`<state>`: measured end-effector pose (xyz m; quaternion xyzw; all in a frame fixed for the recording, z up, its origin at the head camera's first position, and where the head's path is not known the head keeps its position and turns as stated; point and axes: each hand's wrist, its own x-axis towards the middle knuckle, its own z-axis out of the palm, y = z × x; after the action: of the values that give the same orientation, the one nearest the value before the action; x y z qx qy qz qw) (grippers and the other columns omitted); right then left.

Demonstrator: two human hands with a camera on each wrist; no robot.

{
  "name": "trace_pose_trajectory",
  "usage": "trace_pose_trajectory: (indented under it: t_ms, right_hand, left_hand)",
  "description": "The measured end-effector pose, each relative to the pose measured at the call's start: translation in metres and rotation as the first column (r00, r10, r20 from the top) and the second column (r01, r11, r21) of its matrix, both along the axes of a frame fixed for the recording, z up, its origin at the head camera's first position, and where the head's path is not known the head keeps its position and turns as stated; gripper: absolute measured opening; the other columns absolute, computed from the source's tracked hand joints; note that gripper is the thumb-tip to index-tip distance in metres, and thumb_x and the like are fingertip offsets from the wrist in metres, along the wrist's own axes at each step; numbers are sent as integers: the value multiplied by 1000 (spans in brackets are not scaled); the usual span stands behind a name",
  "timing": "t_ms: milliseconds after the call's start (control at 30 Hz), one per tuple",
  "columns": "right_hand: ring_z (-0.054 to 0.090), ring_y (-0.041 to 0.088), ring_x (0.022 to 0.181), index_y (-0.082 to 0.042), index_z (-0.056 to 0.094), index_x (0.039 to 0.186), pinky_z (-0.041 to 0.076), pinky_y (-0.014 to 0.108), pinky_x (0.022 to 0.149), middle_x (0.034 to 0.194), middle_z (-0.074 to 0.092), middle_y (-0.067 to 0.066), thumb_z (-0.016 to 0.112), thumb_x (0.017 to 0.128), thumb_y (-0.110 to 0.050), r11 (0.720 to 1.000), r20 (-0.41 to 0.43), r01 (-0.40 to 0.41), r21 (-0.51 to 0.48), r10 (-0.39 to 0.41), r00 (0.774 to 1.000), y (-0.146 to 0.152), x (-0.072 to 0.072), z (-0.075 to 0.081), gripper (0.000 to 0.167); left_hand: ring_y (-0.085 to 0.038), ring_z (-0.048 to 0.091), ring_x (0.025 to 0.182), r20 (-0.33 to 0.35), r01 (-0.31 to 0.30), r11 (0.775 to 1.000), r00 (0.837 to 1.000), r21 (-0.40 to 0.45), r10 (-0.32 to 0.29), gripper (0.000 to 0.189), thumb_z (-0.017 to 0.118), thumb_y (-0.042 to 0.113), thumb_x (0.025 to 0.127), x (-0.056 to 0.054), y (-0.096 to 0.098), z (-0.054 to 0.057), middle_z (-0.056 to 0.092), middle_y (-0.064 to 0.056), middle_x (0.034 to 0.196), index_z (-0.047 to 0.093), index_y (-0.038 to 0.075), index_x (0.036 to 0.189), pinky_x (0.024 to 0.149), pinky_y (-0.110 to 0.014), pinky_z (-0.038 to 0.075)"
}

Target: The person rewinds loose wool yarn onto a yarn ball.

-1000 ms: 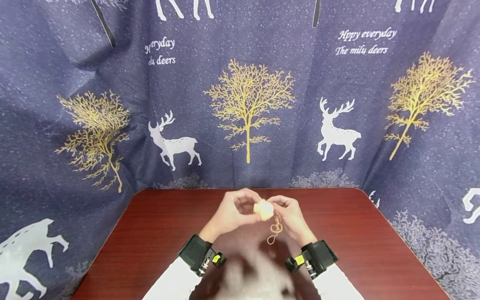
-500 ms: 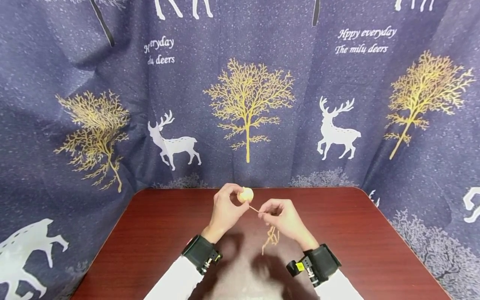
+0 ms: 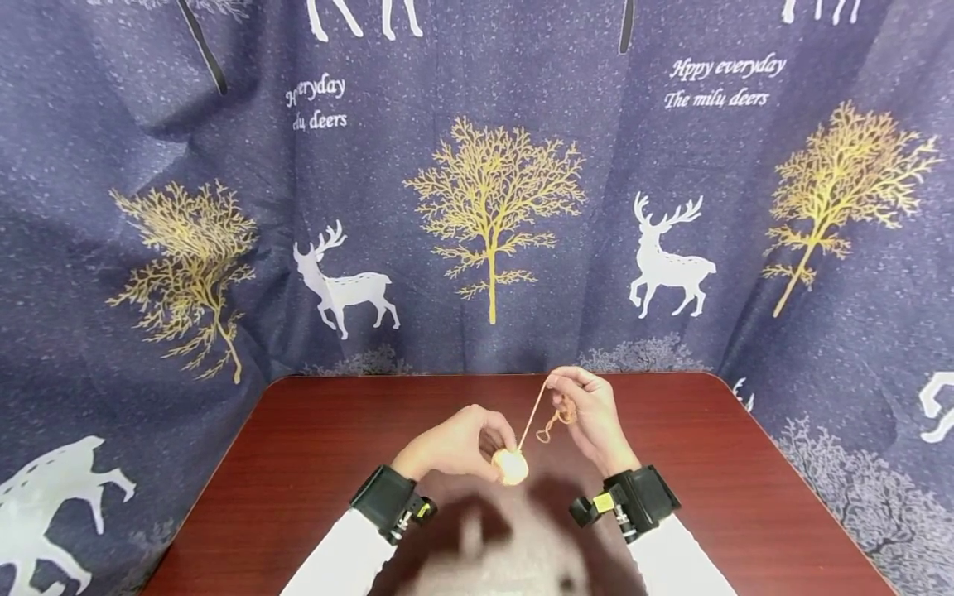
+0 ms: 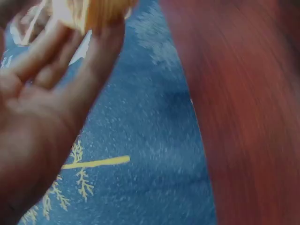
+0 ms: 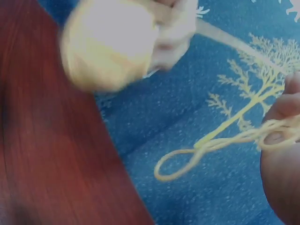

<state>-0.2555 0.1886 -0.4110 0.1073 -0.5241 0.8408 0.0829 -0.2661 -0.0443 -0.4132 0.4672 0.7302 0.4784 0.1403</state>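
Observation:
A small pale-yellow ball of yarn (image 3: 510, 467) is pinched between the thumb and fingers of my left hand (image 3: 456, 445), above the table. From the ball a taut strand of yarn (image 3: 532, 416) climbs to my right hand (image 3: 592, 411), whose fingertips pinch it. A loose loop of slack yarn (image 5: 180, 164) dangles from the right hand's palm side. The left wrist view has the ball (image 4: 96, 11) at its top edge, held at the fingertips. Motion blurs the ball in the right wrist view.
A reddish-brown wooden table (image 3: 313, 497) lies under both hands. Behind and beside it hangs a blue curtain (image 3: 522, 83) printed with deer and trees. Both wrists wear black camera straps (image 3: 641, 501).
The left hand first shifted left and up with the ball, then came down and right. The right hand has risen, drawing the strand out long between the hands.

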Motion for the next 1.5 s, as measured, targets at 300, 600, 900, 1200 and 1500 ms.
trace_pose_trajectory:
  t_ms: [300, 600, 900, 1200, 1500]
  right_hand:
    - [61, 11, 60, 3, 73, 94, 44, 16, 47, 75, 71, 5, 73, 88, 1, 932, 30, 120, 343, -138, 990, -4, -8, -25, 6]
    - [54, 8, 50, -9, 72, 87, 45, 25, 34, 65, 63, 2, 71, 85, 2, 668, -159, 23, 744, 142, 977, -12, 4, -31, 11]
    - [54, 9, 53, 1, 68, 86, 48, 26, 38, 67, 63, 0, 63, 82, 11, 815, -166, -165, 556, 303, 938, -2, 6, -14, 12]
    - [55, 6, 64, -9, 72, 89, 44, 13, 54, 79, 67, -1, 53, 94, 9, 971, -115, -235, 33, 237, 965, 9, -1, -13, 27]
    - [59, 6, 64, -11, 73, 87, 41, 11, 48, 79, 69, 0, 63, 94, 4, 995, 103, -63, 84, 54, 993, 4, -6, -27, 20]
  left_hand:
    - [-17, 68, 100, 167, -15, 869, 983, 495, -79, 37, 77, -16, 72, 0, 0, 20, 70, -8, 107, 60, -17, 106, 88, -37, 60]
    - [-15, 70, 88, 396, -565, 522, 824, 639, 406, 33, 78, -15, 73, -2, 19, 20, 73, -9, 94, 64, -15, 103, 82, -31, 61]
    - [-20, 67, 81, -149, -617, 628, 647, 474, 748, 34, 85, 0, 63, -9, 16, -8, 68, -7, 91, 69, 2, 93, 72, -35, 61]
    - [-11, 64, 77, -234, -232, 971, 942, 56, 239, 32, 84, -4, 64, 1, 8, -6, 68, -2, 84, 66, 5, 89, 70, -32, 61]
    - [-12, 68, 93, 88, 101, 964, 988, 247, -126, 33, 78, -15, 74, 9, 6, 11, 69, -22, 100, 63, -6, 102, 87, -42, 60]
